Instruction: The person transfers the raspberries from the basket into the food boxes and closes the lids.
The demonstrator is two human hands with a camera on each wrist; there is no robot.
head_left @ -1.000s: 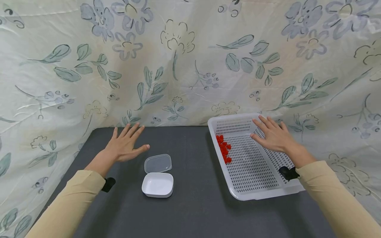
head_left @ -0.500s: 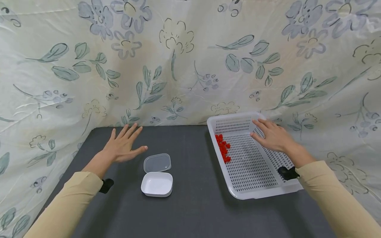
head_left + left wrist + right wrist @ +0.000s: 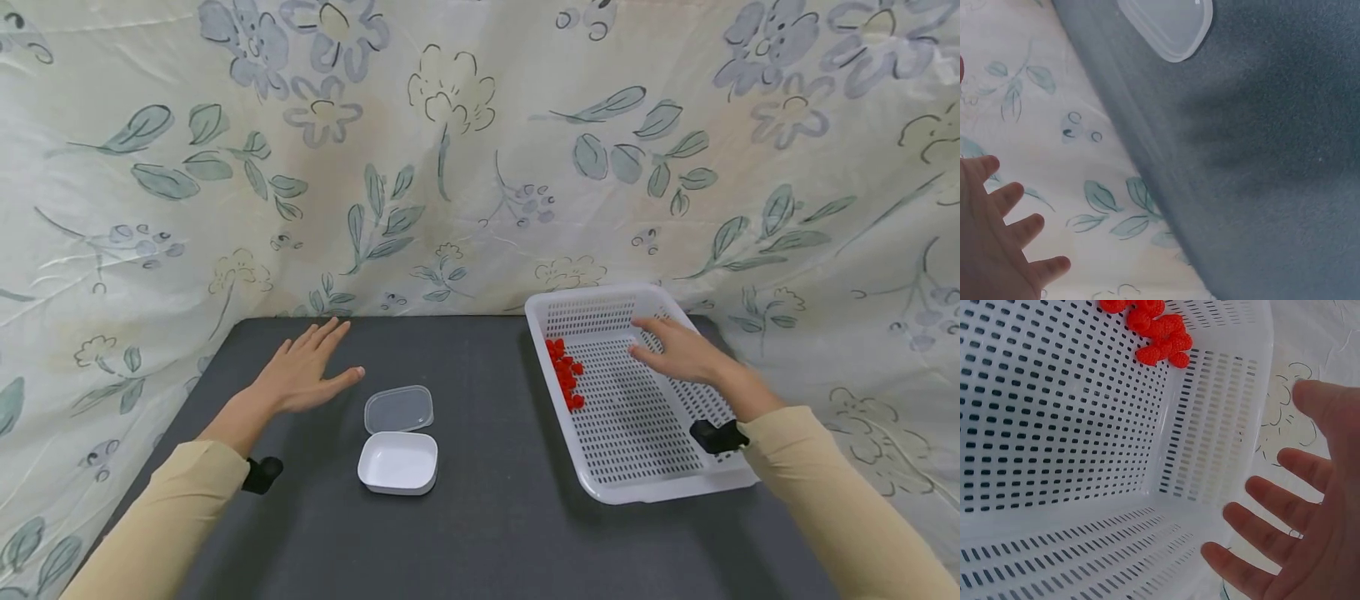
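Small red berries [image 3: 564, 372] lie along the left wall of the white perforated plastic basket [image 3: 633, 487], the right hand [image 3: 678, 350] spread flat above it, while the left hand [image 3: 300, 375] hovers flat-fingered near an empty white square tub [image 3: 398, 463].

Dark grey table [image 3: 480, 533], felt-like top. Cream floral cloth [image 3: 450, 150] with grey-green leaves and blue-grey flowers hangs behind and wraps both sides, creased, meeting the table's far edge. Soft, even light.
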